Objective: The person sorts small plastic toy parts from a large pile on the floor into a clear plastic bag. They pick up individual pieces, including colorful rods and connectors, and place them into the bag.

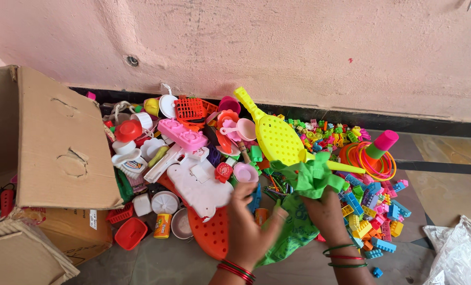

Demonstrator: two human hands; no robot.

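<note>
Head cam looks straight down at a big toy pile on the floor against a pink wall. Right hand (328, 214) is clenched on a green cloth bag (304, 206), bunching the top of it up over the pile, while the left hand (248, 221) pinches the same bag lower down on its near edge, fingers curled, thumb toward the cloth. Both wrists come in from the bottom of the frame, red bangles on the left one, green and red ones on the right. The bag sits right in the middle of the mess, lying partly over an orange perforated plastic tray (209, 232) and butting up against a yellow toy racket (275, 134) whose handle points up toward the wall. Just right of the hands there's a heap of small colourful building blocks (372, 216), and past that a ring stacker cone (375, 153) with a pink tip and thin hoops round its base. Left of the hands, a white plastic toy piece (196, 182), a pink mould-shaped toy (183, 134), an orange basket (189, 108), little cups and lids, plus a small orange tub (162, 226) with a printed label. Further left, an open cardboard box (51, 142) lies tipped on its side, flap hanging out, with a white sticker on its lower edge. Crinkled clear plastic bag (459, 250) sits in the bottom right corner.
</note>
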